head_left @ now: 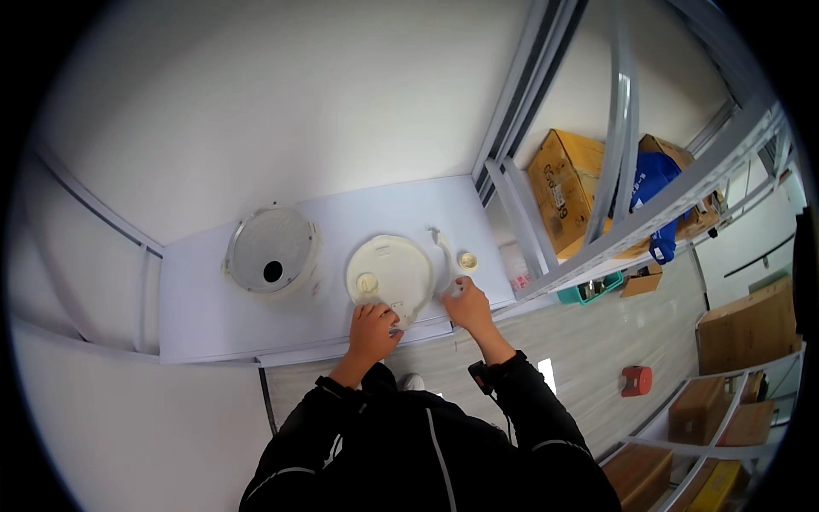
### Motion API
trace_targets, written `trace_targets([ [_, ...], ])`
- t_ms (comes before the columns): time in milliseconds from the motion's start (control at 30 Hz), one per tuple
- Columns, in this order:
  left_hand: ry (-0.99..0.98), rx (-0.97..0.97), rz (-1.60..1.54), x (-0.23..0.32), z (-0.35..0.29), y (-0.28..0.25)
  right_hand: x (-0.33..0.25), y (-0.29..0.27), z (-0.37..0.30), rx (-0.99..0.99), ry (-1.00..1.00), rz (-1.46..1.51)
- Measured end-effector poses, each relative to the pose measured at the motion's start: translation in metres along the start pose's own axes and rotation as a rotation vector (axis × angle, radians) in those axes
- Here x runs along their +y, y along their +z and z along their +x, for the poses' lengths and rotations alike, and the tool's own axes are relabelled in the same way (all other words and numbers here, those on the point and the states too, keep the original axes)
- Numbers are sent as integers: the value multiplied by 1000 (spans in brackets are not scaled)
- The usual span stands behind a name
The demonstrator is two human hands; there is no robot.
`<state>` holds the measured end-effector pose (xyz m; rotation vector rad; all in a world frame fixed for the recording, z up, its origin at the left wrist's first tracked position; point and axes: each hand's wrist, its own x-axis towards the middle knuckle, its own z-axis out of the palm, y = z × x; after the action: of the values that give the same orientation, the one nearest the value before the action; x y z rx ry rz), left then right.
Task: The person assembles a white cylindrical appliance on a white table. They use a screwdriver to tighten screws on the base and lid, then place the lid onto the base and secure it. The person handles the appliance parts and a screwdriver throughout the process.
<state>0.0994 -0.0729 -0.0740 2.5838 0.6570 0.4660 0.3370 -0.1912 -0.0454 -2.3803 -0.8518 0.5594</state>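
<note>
A round cream-coloured plastic cover lies on the white table, with a small round knob-like part on its left side. My left hand is at the cover's near edge, its fingers curled over the rim. Just right of the cover, a thin curved white strip runs along its side. The fingers of my right hand are pinched together at the strip's near end. A small cream ring-shaped cap rests beyond my right hand. The undersides of both hands' fingers are hidden.
On the table's left stands a round grey mesh-faced unit with a black hole. A metal frame borders the right side, with a cardboard box and a blue cloth item behind it. A red stool stands on the floor.
</note>
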Motion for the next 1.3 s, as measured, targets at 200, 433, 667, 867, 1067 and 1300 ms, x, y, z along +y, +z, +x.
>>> trace_targets([
  [200, 65, 21, 39, -22, -17, 3, -4, 5, 27, 62, -73, -83],
  [433, 42, 153, 14, -18, -21, -12, -16, 0, 52, -19, -9, -169],
  [667, 141, 128, 50, -25, -21, -17, -26, -5, 62, -7, -5, -265],
  [867, 188, 203, 73, -28, -13, -24, -22, 2, 74, -34, 32, -298],
  [1067, -169, 350, -539, -12, 13, -47, -24, -20, 80, -56, -5, 26],
  [1300, -358, 473, -1387, -32, 33, -47, -55, -62, 44, 103, -151, 565],
])
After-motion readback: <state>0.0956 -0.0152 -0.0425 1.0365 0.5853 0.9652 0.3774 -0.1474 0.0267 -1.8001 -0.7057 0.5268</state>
